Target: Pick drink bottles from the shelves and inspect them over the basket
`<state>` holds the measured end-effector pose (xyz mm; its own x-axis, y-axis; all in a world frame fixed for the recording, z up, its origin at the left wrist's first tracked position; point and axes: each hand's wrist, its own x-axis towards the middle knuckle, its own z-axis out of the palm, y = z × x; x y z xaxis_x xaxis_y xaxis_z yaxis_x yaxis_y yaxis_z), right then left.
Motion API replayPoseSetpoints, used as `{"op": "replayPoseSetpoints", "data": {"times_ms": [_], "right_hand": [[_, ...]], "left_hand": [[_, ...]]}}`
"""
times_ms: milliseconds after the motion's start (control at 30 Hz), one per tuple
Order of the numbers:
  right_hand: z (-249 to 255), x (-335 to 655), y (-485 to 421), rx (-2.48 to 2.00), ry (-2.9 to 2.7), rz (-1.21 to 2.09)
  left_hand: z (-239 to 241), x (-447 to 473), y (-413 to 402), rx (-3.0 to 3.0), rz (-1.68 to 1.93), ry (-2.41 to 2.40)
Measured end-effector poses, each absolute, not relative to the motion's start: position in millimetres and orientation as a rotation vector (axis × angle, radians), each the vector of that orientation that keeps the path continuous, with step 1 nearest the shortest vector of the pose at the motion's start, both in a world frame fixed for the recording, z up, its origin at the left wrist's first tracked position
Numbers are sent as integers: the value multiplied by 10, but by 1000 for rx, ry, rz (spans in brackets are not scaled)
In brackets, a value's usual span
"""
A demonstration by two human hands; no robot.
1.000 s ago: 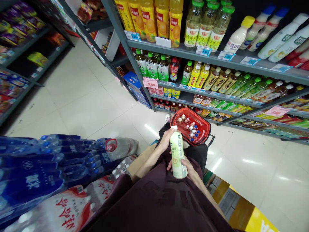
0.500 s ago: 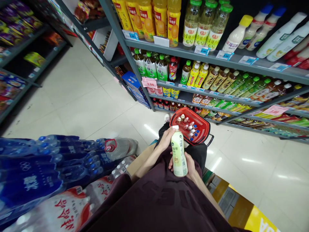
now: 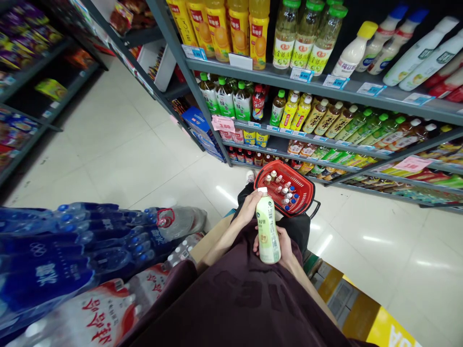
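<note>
Pale green drink bottle [image 3: 267, 232] upright before the chest, left hand [image 3: 249, 206] grasping its white-capped neck, right hand [image 3: 284, 246] cupping its base, red shopping basket [image 3: 305, 184] of bottles just beyond on the floor.

Price tags and pack lettering are the only print legible in this aisle. A pink tag [image 3: 224, 123] clipped to the second shelf appears to read "3.00", though the middle digit is soft. On the top shelf edge, a white-and-blue tag [image 3: 301, 74] reads "4.00". Red Chinese characters, seemingly "农夫", run across the white water pack [image 3: 97, 320] at lower left. White characters mark the blue water pack [image 3: 47, 274] beside it, too blurred to read. The label on the pale green bottle [image 3: 266, 233] cannot be made out.
</note>
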<state>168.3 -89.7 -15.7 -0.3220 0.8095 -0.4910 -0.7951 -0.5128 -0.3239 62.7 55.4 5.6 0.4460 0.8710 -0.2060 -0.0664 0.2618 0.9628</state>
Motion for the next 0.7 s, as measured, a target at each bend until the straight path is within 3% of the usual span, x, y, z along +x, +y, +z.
{"op": "replayPoseSetpoints", "data": {"times_ms": [700], "right_hand": [[-130,1622,-865,-820,-45,1898]], "left_hand": [[-43,634,557,1023,732,896]]}}
